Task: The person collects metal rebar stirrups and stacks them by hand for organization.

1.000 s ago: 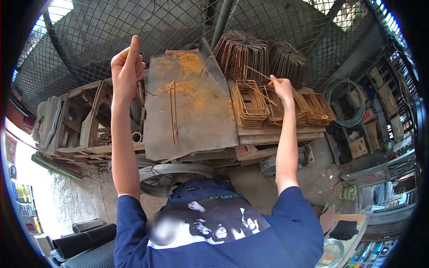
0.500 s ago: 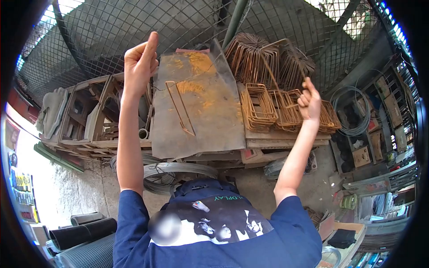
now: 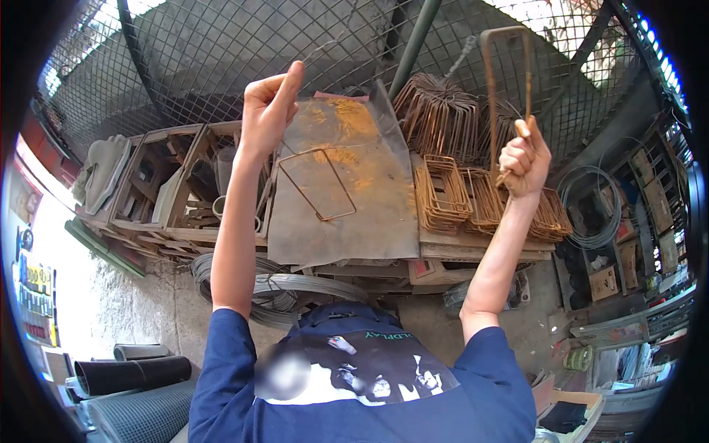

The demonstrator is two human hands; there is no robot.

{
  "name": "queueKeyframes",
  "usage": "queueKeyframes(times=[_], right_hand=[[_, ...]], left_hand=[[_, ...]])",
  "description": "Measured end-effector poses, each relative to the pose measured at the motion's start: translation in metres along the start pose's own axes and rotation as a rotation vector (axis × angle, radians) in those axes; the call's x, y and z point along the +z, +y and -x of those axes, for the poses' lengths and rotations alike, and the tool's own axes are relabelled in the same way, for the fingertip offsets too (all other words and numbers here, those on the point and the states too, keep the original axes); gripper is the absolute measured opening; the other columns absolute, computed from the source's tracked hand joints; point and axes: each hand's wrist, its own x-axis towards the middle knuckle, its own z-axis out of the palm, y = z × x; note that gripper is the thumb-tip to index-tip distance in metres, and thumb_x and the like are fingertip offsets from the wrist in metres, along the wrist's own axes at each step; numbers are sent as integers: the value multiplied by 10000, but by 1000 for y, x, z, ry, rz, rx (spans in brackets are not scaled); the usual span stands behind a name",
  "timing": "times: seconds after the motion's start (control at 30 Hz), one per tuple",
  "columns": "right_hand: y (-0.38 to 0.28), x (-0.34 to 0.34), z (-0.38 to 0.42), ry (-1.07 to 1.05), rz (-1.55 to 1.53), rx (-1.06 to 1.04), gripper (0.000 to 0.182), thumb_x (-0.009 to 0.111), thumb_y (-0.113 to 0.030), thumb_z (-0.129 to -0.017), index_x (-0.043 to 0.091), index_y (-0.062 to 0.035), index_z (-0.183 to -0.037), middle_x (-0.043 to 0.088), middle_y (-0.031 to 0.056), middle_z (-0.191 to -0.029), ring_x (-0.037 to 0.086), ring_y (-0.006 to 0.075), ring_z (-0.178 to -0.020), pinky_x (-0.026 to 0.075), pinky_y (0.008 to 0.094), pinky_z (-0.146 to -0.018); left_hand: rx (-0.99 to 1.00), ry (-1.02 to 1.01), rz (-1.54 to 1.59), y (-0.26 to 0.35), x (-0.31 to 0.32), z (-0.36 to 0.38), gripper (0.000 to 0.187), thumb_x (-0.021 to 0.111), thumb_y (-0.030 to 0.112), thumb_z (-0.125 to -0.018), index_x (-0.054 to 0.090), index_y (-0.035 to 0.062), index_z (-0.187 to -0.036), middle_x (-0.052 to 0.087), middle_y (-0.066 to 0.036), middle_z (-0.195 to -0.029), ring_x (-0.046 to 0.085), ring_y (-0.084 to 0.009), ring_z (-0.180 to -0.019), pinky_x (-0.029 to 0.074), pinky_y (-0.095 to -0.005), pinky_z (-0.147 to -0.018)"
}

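Note:
My right hand [image 3: 525,159] is closed round a rusty, bent rectangular rebar stirrup [image 3: 490,81], which stands upright above the fist. Below and behind that hand are stacks of similar stirrups [image 3: 443,193]. My left hand [image 3: 272,111] is raised over the left side of a metal sheet [image 3: 347,240], its fingers curled and thumb pointing up. What is in its fingers I cannot tell. Just below it, a single rectangular stirrup [image 3: 340,179] overlaps the orange-stained sheet in this view.
Fan-shaped bundles of bent rods [image 3: 437,111] stand by the mesh fence [image 3: 221,52]. Wooden compartments [image 3: 144,184] hold scrap at the left. Wire coils [image 3: 314,288] lie in front of the bench, another coil [image 3: 591,207] hangs right, and mesh rolls [image 3: 140,413] lie lower left.
My right hand has risen slightly to the right, swinging its stirrup upright. My left hand has shifted right. The stirrup over the sheet has turned and looks wider.

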Motion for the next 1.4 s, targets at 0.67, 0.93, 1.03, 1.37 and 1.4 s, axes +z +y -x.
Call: queueKeyframes(times=[0.67,0.93,1.03,1.37,1.4], right_hand=[[130,-113,31,399,-305,346,333,377,-247,-990,517,19,-845,157,-101,-447,105,20,-333,94,214,-317],[150,-139,40,407,-429,362,342,371,-252,-992,516,34,-874,146,-92,-451,100,30,-334,94,217,-327],[164,-151,40,411,-406,445,344,380,-252,-989,534,33,-872,142,-92,-456,108,29,-340,100,217,-327],[174,-128,27,381,-318,295,311,418,-247,-976,554,14,-877,146,-92,-462,109,34,-339,93,222,-324],[166,-120,27,313,-205,181,319,412,-252,-978,555,17,-882,161,-90,-458,110,33,-341,91,225,-320]], left_hand=[[18,33,119,11,13,2,504,519,379,-931,285,174,-534,219,99,-461,156,-12,-394,85,-222,-368],[16,15,160,10,14,5,503,513,388,-932,287,176,-536,206,101,-464,149,-12,-396,88,-218,-375],[-20,19,197,12,13,5,507,514,391,-931,283,177,-534,206,101,-463,148,-13,-395,89,-217,-374],[16,65,102,4,11,4,504,539,386,-919,299,178,-528,224,104,-462,159,-8,-392,98,-213,-372],[10,71,110,3,11,3,498,539,378,-921,305,179,-528,225,105,-462,159,-8,-392,99,-213,-372]])
